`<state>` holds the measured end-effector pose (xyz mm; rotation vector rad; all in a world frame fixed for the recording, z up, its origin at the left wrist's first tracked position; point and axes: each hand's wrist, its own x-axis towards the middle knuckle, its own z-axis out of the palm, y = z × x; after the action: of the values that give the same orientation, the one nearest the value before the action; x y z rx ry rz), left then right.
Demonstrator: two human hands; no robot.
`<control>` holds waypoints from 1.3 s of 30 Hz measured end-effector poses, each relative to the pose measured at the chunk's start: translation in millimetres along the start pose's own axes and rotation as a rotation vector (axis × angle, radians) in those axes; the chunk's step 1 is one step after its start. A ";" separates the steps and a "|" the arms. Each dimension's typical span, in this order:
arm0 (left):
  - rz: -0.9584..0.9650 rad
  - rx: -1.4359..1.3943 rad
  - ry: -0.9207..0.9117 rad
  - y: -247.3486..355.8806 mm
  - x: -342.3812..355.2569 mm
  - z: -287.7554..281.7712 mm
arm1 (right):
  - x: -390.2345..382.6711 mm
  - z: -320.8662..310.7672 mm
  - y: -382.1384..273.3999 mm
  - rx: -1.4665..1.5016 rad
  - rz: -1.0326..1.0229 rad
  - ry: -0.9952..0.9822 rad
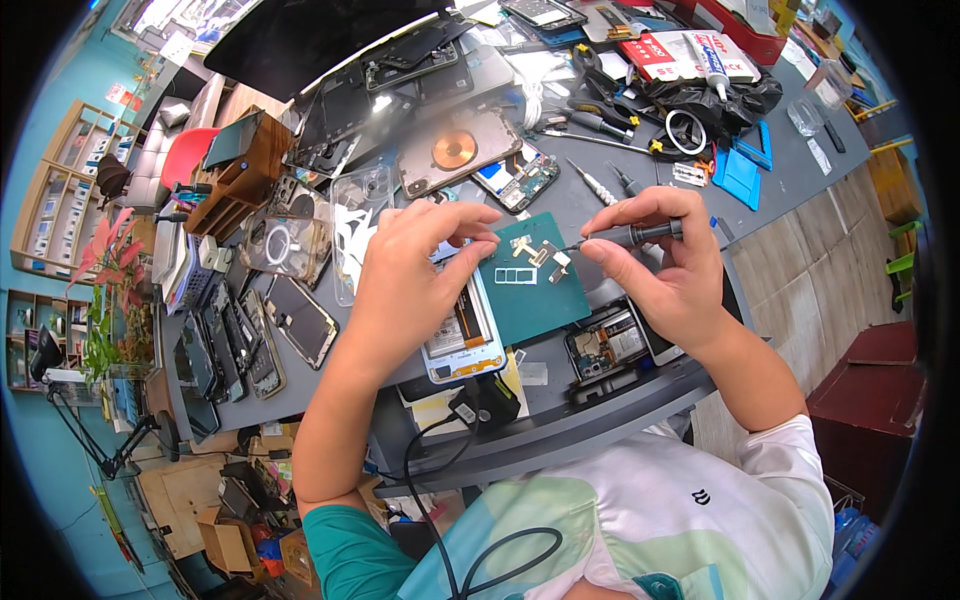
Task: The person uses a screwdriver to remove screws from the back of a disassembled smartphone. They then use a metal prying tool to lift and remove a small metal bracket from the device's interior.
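Note:
My right hand [665, 265] grips a dark screwdriver [635, 235], its tip pointing left at small metal phone parts [558, 265] on a green mat [540, 310]. Whether the tip touches them I cannot tell. More small metal pieces [528, 250] and a white card tray [516, 275] lie on the mat. My left hand [415, 265] hovers over an opened phone [465, 345], thumb and fingertips brought together at the mat's left edge. Anything pinched there is too small to make out. The hand covers the phone's upper part; its battery and blue-white frame show below.
Left of me lie dismantled phones [300, 320] and a clear plastic box [360, 190]. Beyond the mat are a phone back with a copper coil [455, 150], an exposed phone board [520, 178] and pliers [600, 100]. Another opened phone [608, 345] sits in the drawer [540, 425] by my right wrist.

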<state>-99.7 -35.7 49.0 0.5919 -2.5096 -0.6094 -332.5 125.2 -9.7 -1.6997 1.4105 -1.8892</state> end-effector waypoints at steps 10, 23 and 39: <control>-0.064 -0.069 0.128 10.7 -57.7 -19.7 | -3.7 6.6 -15.6 0.108 0.159 -0.073; -0.104 -0.226 0.204 25.0 -137.4 -13.9 | 7.3 77.9 -49.5 0.150 -0.144 -0.440; -0.159 -0.288 0.213 16.4 -144.9 -10.3 | 15.2 74.7 -58.0 0.089 -0.125 -0.638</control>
<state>15.2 47.8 14.7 0.7100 -2.1406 -0.8977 -248.9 107.5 33.6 -2.1165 0.9692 -1.2462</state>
